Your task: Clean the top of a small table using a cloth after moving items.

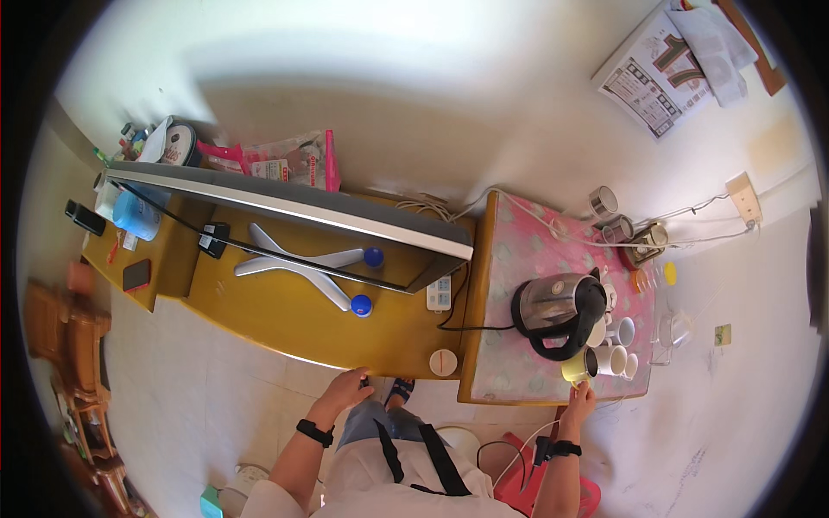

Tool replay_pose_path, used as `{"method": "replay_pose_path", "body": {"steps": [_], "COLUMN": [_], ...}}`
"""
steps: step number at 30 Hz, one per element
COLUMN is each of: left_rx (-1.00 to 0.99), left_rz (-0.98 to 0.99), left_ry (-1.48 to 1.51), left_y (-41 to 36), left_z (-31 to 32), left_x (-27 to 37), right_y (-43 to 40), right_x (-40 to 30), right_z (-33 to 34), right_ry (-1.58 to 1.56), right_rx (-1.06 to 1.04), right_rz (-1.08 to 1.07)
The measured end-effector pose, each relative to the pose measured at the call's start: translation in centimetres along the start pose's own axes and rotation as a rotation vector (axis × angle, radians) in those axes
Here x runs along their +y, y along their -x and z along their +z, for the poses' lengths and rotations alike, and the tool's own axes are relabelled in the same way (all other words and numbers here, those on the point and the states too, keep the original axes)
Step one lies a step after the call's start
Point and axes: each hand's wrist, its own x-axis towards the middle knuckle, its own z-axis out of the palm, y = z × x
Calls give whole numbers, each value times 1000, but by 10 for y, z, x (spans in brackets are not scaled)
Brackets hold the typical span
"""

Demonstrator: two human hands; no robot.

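Note:
My right hand (578,406) grips the handle of a yellow enamel mug (575,369) at the front of a table with a pink patterned cover (505,362). The mug lies tilted, its dark inside facing right. Close beside it are several white mugs (610,359) and a steel electric kettle (550,304) with a black handle. At the front edge of a yellow-brown wooden TV stand (291,330), my left hand (346,390) hangs with thumb and forefinger apart. A dark patch shows between them, probably a sandal below.
A television (304,220) stands over its silver base (285,259). Blue-capped containers (361,305), a round white lid (443,362) and a power strip (439,293) lie nearby. The kettle's black cord (479,328) crosses between surfaces. A red plastic stool (518,482) stands below the table.

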Motion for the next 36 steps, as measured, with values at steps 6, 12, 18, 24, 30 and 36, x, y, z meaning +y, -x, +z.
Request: {"method": "replay_pose_path", "body": {"steps": [6, 12, 18, 24, 30, 36], "left_rx": [-273, -660, -793, -780, -821, -827], "left_rz": [-98, -247, -516, -454, -366, -394], "left_ry": [-174, -263, -60, -126, -150, -166], "left_y": [-27, -31, -14, -21, -25, -28], "left_z": [12, 47, 39, 46, 29, 33], "left_x": [-38, -126, -111, -150, -142, -148], "right_y": [1, 21, 88, 92, 117, 139], "right_x": [-13, -25, -112, -125, -149, -166], "right_z": [-12, 1, 91, 119, 148, 177], "right_ry": [46, 228, 471, 7, 386, 814], "right_rx": [-66, -98, 65, -34, 93, -332], "right_rz": [184, 202, -253, -106, -374, -960]}}
